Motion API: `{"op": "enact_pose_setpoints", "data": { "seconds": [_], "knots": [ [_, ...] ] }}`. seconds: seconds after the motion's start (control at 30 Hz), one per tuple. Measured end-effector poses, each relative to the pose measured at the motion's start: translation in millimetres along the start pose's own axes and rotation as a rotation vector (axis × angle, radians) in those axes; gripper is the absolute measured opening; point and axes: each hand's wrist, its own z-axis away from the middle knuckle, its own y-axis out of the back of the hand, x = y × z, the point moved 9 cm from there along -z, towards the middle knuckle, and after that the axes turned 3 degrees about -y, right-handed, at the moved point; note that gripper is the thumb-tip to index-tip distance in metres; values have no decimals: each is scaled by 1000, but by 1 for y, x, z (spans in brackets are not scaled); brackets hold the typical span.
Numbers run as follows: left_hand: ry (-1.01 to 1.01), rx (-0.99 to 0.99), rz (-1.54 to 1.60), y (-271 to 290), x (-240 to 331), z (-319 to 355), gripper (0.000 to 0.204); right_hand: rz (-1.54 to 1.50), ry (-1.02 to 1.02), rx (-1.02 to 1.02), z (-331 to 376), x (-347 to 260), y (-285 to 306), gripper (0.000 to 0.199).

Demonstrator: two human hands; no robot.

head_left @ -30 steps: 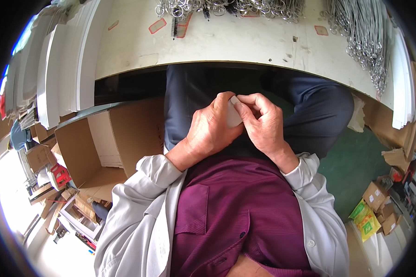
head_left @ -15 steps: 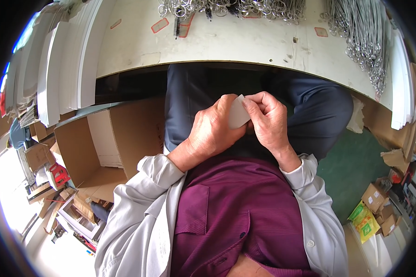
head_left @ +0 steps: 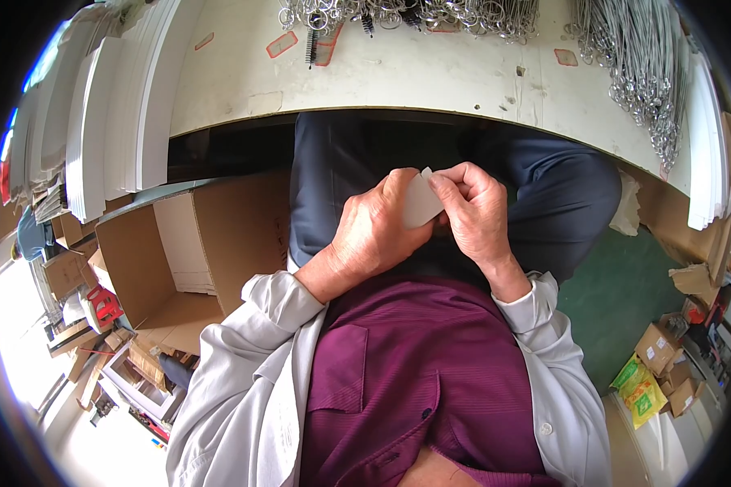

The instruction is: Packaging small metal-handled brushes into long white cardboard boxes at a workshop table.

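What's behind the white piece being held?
Beyond the white piece, shadowed floor shows between the trouser legs; directly behind it, everything is covered, including any fingers of the left hand.

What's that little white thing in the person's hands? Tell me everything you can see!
The white piece looks thin and smooth, like paper or card, with a pointed tip on top. The left hand grips its left side; the right hand pinches near its upper right edge. It's held over the person's dark trousers, one face showing. Hands hide parts of it.
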Motion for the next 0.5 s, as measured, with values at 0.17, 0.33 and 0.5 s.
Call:
{"op": "enact_pose_setpoints", "data": {
  "seconds": [0.17,0.33,0.5],
  "knots": [
    [-14,9,13,0,-2,1,62,15,24,0,-1,1,0,15],
    [-47,29,32,0,0,1,62,14,-1,-14,-1,1,0,15],
    [-40,23,26,0,0,2,62,10,-9,-18,-1,4,-1,14]
  ]
}}
